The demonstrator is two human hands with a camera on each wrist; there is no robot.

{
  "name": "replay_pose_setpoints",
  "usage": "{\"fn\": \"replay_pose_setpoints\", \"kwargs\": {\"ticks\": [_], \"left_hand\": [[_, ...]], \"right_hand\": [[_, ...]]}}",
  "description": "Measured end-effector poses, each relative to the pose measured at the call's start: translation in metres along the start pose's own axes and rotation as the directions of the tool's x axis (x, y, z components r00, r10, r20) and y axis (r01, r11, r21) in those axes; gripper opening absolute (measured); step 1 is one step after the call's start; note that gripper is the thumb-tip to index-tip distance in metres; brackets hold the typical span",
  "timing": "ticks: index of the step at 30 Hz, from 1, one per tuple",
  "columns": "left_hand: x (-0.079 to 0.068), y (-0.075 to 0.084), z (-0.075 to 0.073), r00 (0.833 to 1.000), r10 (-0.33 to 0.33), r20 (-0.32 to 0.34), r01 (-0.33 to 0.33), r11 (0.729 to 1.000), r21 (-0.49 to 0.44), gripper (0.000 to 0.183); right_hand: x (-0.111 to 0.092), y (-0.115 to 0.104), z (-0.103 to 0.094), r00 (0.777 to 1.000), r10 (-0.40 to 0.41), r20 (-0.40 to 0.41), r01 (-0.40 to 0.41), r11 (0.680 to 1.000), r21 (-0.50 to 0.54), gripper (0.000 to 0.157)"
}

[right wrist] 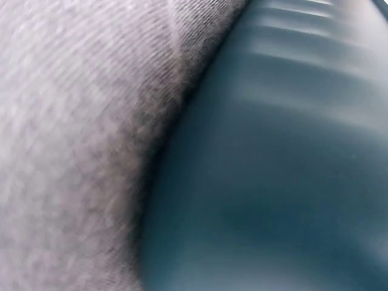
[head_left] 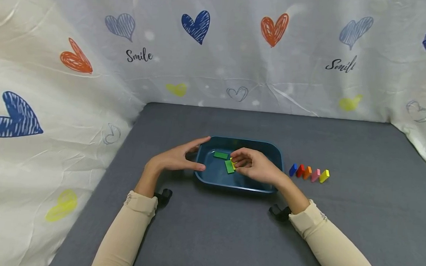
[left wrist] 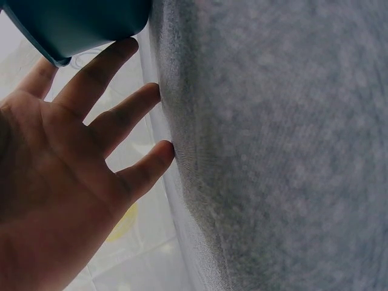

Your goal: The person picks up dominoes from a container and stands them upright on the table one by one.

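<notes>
Tray: dark teal, glossy, rectangular with rounded corners and raised walls; it sits upright on the grey counter, its long sides roughly along the counter's far edge and well in from the left edge. The left hand rests spread fingers against its left end.
Far green block: a flat, thin rectangle on the tray floor, toward the far-left corner, its length running along the tray's far wall.
Near green block: same green, lying flat and turned, closer to the tray's middle.
Yellow block: just beside the near green one, partly hidden by the curled fingers of the right hand; whether they pinch it cannot be told.
</notes>
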State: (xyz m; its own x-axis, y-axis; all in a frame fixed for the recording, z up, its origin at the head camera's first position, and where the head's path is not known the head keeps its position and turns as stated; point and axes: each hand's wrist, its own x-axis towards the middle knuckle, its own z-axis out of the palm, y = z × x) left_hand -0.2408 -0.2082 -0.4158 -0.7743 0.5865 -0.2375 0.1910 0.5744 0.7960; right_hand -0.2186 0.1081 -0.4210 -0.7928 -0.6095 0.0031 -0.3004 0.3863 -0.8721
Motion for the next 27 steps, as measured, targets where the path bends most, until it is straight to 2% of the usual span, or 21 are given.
{"fn": "replay_pose_setpoints", "kwargs": {"ticks": [9,14,17,22,27], "left_hand": [[0.0004,0.0001,-0.0009,1.000,0.006,-0.002,-0.006,1.000,-0.001,0.095],[0.0002,-0.0004,-0.0011,1.000,0.001,-0.001,-0.001,1.000,-0.003,0.095],[-0.0005,0.0000,-0.0011,1.000,-0.003,-0.002,0.003,1.000,-0.002,0.094],[-0.0004,0.0006,-0.0008,1.000,0.005,0.000,-0.005,1.000,-0.004,0.094],[0.0006,-0.0002,-0.0008,1.000,0.003,-0.004,-0.003,1.000,0.004,0.094]], "right_hand": [[-0.0038,0.0035,-0.0074,0.998,0.010,-0.056,-0.015,0.996,-0.087,0.041],[-0.0002,-0.0028,-0.0042,1.000,0.008,0.001,-0.008,0.999,-0.034,0.043],[0.0013,-0.0047,-0.0024,1.000,0.014,0.023,-0.013,0.999,-0.053,0.044],[0.0000,-0.0030,-0.0060,1.000,0.019,-0.023,-0.021,0.993,-0.119,0.044],[-0.0010,0.0014,-0.0105,0.998,0.001,-0.063,-0.007,0.996,-0.093,0.044]]}}
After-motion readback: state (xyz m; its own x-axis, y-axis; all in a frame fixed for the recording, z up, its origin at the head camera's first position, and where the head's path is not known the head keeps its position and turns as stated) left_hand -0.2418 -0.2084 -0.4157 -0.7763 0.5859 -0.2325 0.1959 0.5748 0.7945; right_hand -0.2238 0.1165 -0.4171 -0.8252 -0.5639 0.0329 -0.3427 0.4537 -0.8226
